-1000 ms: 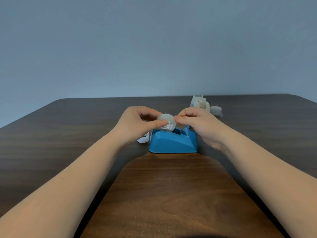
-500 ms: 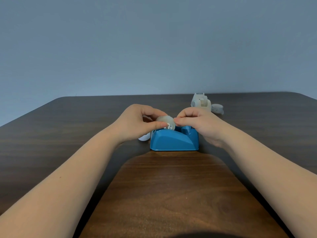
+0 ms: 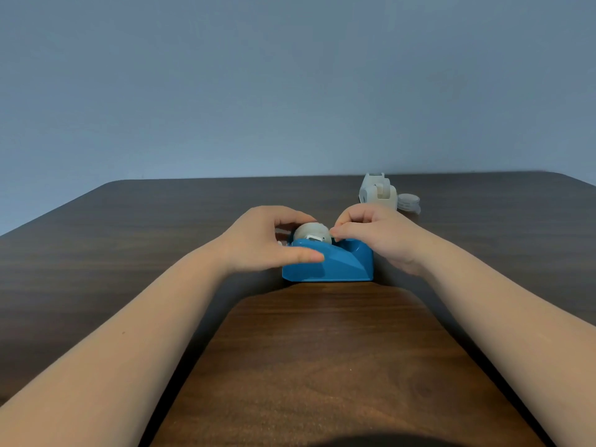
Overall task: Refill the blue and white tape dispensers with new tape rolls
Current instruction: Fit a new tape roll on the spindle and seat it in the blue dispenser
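Note:
The blue tape dispenser point(image 3: 338, 264) stands on the dark wooden table point(image 3: 129, 253) in the middle. A whitish tape roll point(image 3: 311, 233) on its white core sits low in the dispenser's cradle. My left hand point(image 3: 264, 240) grips the dispenser's left end, thumb along its near side and fingers curled behind the roll. My right hand point(image 3: 377, 235) pinches at the roll's right edge with thumb and forefinger. The white tape dispenser point(image 3: 377, 191) stands farther back on the right, with a spare tape roll point(image 3: 409, 203) lying flat just right of it.
Something small and white point(image 3: 280, 242) peeks out behind the blue dispenser's left end, mostly hidden by my left hand. A plain blue-grey wall rises behind the table's far edge. Both forearms reach in from the near corners.
The roll has come down from above the blue dispenser into its cradle. My left thumb has shifted from the roll onto the dispenser's near side. My right hand stays pinched at the roll.

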